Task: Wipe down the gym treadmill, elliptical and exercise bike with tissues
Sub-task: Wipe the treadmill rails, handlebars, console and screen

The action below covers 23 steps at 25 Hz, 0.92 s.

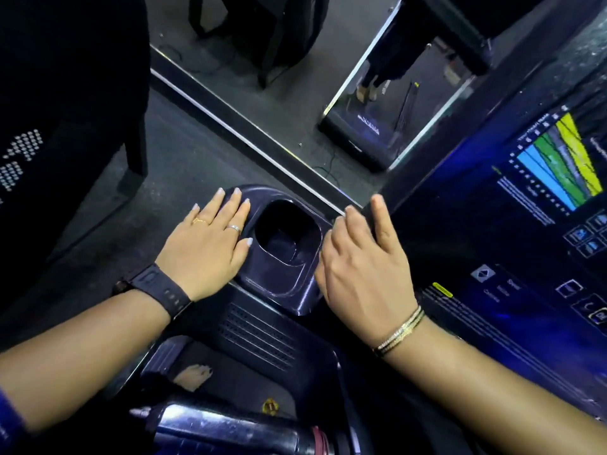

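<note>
Currently left hand [210,244] lies flat, fingers straight, on the machine console [262,326] just left of its cup holder [285,238]. Right hand [361,267] rests just right of it, fingers loosely spread, holding nothing.

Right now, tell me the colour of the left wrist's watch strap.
The watch strap is black; head view.

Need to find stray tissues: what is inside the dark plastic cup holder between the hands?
The dark plastic cup holder shows only its bare, shadowed floor; no tissue visible. The right hand covers its right edge; the left hand lies flat beside it.
</note>
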Each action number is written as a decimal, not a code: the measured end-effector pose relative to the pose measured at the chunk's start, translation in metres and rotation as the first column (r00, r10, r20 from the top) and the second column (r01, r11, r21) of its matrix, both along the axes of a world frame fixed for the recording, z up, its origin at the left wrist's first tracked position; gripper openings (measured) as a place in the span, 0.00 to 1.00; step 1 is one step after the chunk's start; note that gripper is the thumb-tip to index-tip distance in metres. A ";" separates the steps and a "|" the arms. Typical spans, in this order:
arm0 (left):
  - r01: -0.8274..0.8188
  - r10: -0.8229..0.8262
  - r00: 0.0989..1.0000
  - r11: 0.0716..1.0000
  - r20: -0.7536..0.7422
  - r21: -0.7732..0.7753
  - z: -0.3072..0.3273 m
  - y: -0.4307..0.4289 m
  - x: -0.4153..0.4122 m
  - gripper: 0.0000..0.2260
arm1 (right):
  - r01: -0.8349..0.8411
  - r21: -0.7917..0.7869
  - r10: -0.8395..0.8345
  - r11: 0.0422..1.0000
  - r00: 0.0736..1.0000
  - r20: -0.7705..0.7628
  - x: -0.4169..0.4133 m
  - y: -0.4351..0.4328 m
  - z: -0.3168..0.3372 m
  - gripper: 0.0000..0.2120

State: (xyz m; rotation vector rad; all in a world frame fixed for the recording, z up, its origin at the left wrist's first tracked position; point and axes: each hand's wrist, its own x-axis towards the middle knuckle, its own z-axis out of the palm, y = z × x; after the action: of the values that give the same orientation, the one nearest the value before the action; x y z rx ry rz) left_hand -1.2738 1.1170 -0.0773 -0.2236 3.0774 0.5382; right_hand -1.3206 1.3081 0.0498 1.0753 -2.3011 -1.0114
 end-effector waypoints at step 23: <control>0.231 0.305 0.939 -0.206 -0.161 0.951 0.060 0.138 -0.030 0.23 | -0.245 -0.012 0.245 0.969 0.968 0.054 -0.047 0.012 0.079 0.18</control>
State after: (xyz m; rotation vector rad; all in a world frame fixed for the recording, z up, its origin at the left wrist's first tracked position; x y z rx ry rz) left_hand -1.3037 1.2553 -0.0171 -0.1365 1.5649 2.9874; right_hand -1.3673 1.3204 0.1284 1.3615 -2.1432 -0.8874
